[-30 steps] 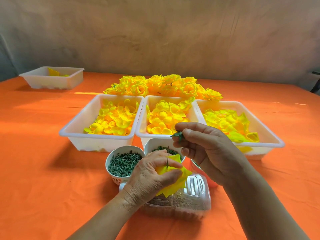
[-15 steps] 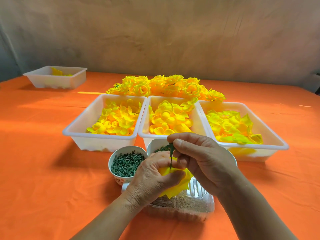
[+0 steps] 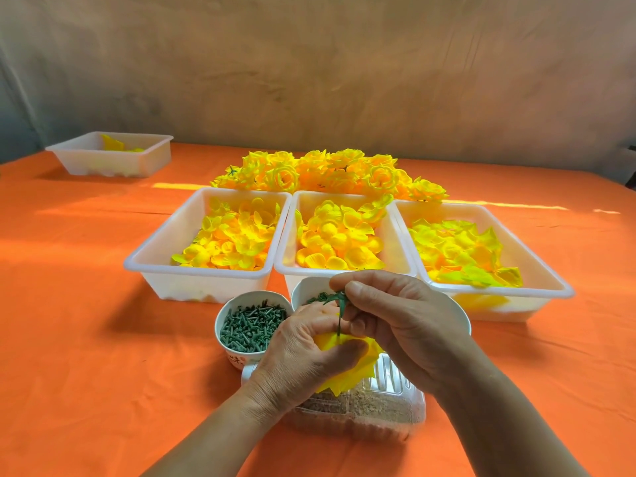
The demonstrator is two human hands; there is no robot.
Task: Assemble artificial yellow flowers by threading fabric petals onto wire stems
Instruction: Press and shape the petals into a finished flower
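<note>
Orange cloth covers the counter (image 3: 86, 339). Since a second ago the right hand (image 3: 395, 321) has dropped against the left hand (image 3: 303, 352). It pinches the green stem (image 3: 340, 315), now sunk into the yellow petals (image 3: 358, 373) that the left hand grips. Three white trays (image 3: 303, 271) hold loose petals (image 3: 337, 242); a cup (image 3: 223, 342) holds green pieces (image 3: 253, 327).

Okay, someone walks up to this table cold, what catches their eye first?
First, the vivid orange tablecloth and, mid-table, a row of three white trays heaped with loose yellow petals, with a pile of finished flowers just behind them. Up front, the left hand grips a yellow petal bundle while the right hand pinches a green stem that stands up out of it.
</note>
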